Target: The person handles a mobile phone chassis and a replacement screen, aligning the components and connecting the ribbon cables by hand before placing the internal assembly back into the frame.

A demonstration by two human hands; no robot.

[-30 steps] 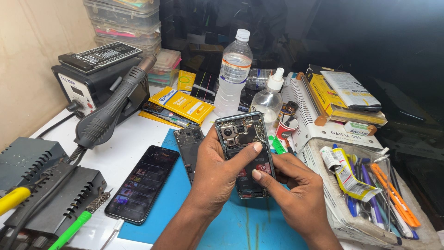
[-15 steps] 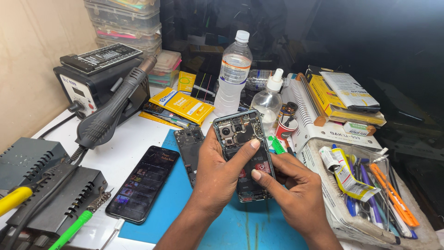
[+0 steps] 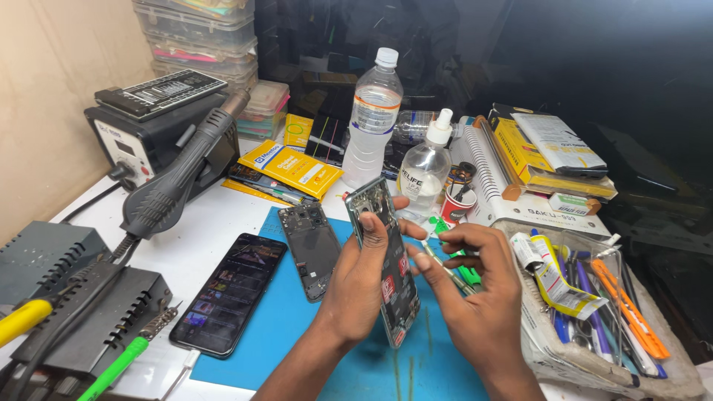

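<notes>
My left hand [image 3: 362, 281] grips an opened phone [image 3: 399, 295] with its back cover off and its inner parts showing. The phone is tilted on edge above a blue work mat [image 3: 271, 330]. My right hand [image 3: 475, 301] is just right of the phone, its fingers pinched on a thin metal tool [image 3: 448, 272] whose tip points at the phone's side. A green-handled tool [image 3: 469, 276] lies under that hand. A second bare phone frame [image 3: 312, 249] lies on the mat to the left.
A black phone with a lit screen [image 3: 226, 293] lies left of the mat. A hot-air station [image 3: 141, 141] and its handle [image 3: 178, 178] stand at the back left. A water bottle [image 3: 373, 119] and spray bottle [image 3: 427, 172] are behind, and a tray of tools [image 3: 594, 304] sits at the right.
The phone has turned from facing me to nearly edge-on in my left hand. My right hand has come off its lower end and now sits beside it with the thin tool.
</notes>
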